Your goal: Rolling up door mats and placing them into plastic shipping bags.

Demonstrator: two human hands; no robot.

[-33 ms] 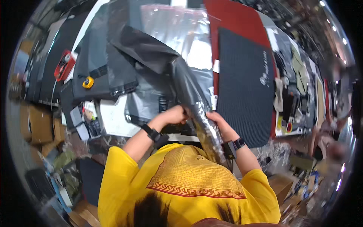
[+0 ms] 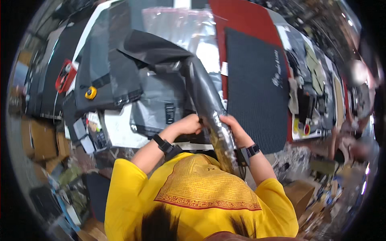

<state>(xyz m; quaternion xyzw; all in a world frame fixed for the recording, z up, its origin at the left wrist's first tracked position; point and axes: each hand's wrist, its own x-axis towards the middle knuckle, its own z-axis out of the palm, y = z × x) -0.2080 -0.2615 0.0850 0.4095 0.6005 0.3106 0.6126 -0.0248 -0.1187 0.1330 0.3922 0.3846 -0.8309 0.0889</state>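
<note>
A long clear plastic bag [image 2: 222, 142] runs from the table toward my chest, and its near end is see-through over my yellow shirt. Dark, glossy material [image 2: 201, 82] fills its upper part, bends at the far end and spreads left in a dark flap [image 2: 155, 48]. My left hand [image 2: 189, 123] is closed against the bag's left edge. On the other side my right hand [image 2: 233, 127] grips the bag, thumb on top, its other fingers mostly hidden. Under the bag lies a flat packaged dark piece [image 2: 155, 106] with a black label.
A dark ribbed mat [image 2: 257, 92] lies right, over a red sheet [image 2: 245, 16]. Clear plastic bags [image 2: 181, 24] lie at the back. Left are a yellow tape measure [image 2: 91, 93], a red tray [image 2: 66, 76] and dark folded pieces [image 2: 120, 76]. Cardboard boxes [image 2: 42, 138] stand far left.
The view has shifted slightly, so the table's things sit a little further left. Both hands keep hold of the bag, which looks a little more upright.
</note>
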